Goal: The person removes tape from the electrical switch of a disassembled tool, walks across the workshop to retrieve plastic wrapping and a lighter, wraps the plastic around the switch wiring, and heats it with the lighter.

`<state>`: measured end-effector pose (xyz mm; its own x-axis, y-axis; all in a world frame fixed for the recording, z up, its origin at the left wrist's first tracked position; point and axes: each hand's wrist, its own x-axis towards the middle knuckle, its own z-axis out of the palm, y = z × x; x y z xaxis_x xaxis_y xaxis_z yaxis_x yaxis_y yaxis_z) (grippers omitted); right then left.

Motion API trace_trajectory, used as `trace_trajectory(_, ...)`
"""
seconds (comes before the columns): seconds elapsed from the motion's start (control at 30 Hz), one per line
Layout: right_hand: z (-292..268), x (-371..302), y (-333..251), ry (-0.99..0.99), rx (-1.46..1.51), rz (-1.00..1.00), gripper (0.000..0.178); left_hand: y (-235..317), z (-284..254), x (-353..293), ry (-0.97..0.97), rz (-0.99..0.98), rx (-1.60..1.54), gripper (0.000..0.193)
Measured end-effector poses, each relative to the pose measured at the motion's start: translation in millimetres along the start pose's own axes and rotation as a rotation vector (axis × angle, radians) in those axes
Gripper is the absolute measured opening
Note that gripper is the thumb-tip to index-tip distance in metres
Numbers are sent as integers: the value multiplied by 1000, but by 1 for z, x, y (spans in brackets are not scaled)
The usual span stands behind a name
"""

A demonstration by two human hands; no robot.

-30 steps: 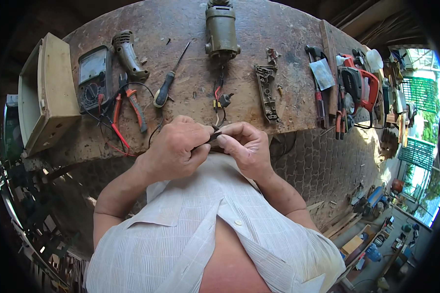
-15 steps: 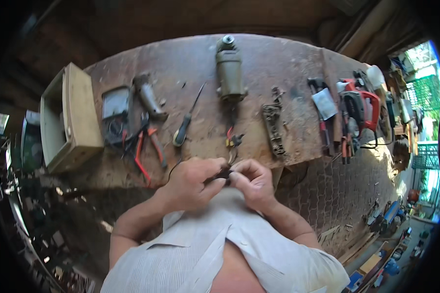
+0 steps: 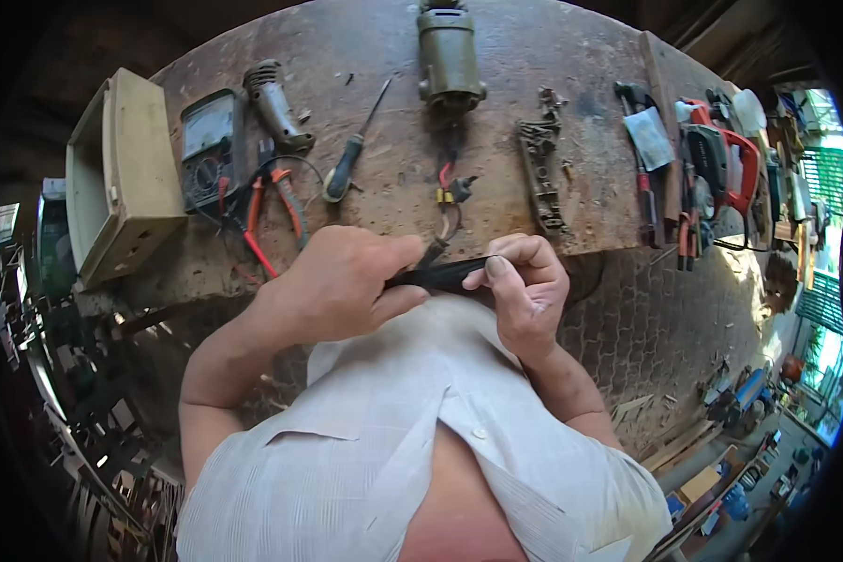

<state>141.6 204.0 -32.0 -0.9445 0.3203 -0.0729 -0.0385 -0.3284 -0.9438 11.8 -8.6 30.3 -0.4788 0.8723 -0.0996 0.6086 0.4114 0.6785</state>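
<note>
A strip of black tape (image 3: 448, 274) is stretched between my two hands in front of the bench's near edge. My left hand (image 3: 342, 276) pinches its left end between thumb and fingers. Its right end is gripped between the thumb and bent fingers of my right hand (image 3: 529, 290). Just behind the strip, a dark cable end (image 3: 433, 251) meets wires (image 3: 448, 211) with red and yellow parts. These lead up to an olive-green motor housing (image 3: 450, 61). Whatever lies inside the left hand's grip is hidden.
On the wooden bench (image 3: 393, 112) lie a screwdriver (image 3: 347, 169), red-handled pliers (image 3: 255, 225), a grey handle shell (image 3: 276, 108), a multimeter (image 3: 208, 150) and an opened casing half (image 3: 541, 173). A beige box (image 3: 140, 169) stands left; a red power tool (image 3: 735, 169) sits right.
My hands have moved apart, the right one to the right, and the black strip now shows stretched between them. The view has shifted, so the bench things appear higher.
</note>
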Motion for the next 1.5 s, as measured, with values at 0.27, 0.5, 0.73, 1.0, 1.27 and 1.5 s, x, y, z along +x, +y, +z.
trace_trajectory(0.27,-14,-1,9,24,72,97,8,-2,3,-2,37,-99,-285,26)
trace_trajectory(0.5,-20,0,11,-3,-2,162,8,-8,3,0,-14,-138,-309,28)
trace_trajectory(0.73,-8,14,-4,-48,-65,85,10,-21,23,1,189,-23,-145,34)
trace_trajectory(1.0,-18,13,-2,-36,137,319,9,-21,25,-3,212,-137,-426,24)
trace_trajectory(1.27,-12,8,4,46,368,455,5,-24,32,-7,450,163,-256,24)
trace_trajectory(1.5,-15,11,6,22,391,493,10,-28,23,-8,357,219,-98,21)
